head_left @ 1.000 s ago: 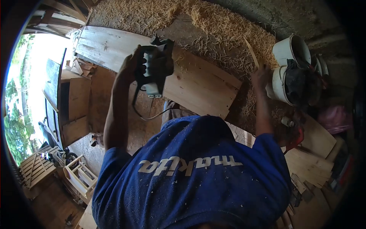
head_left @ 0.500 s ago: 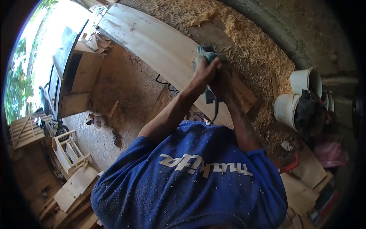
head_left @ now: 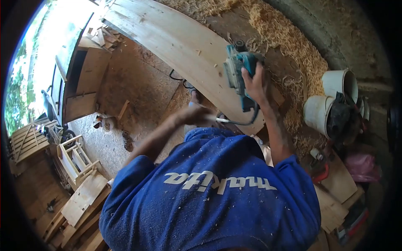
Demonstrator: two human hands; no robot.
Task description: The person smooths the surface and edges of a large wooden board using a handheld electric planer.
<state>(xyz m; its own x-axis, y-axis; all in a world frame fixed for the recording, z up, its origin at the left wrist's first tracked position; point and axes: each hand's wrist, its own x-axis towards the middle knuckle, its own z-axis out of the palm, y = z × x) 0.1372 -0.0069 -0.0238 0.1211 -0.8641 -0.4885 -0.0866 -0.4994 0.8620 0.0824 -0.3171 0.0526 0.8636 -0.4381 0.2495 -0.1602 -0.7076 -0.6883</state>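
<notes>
My right hand [head_left: 256,85] is wrapped round the handle of a teal and black electric planer [head_left: 239,69]. The planer is tilted on its side over the right edge of a long, wide wooden board [head_left: 180,46]. From its rear a dark power cord [head_left: 249,122] curves back to a white section by my body. My left hand [head_left: 202,114], smeared by motion, is closed at the end of that white section, low beside the board's left edge. A few shavings lie on the board's planed face.
Curled wood shavings [head_left: 289,54] heap along the wall at the right. White buckets [head_left: 317,115], one with a dark cloth over it, stand right of the board. Timber offcuts [head_left: 86,201] and a small wooden frame [head_left: 75,161] are at lower left. A cabinet [head_left: 86,79] stands at left.
My left hand has come off the planer and swung back left to the cord. My right hand has turned the planer and shifted it to the right.
</notes>
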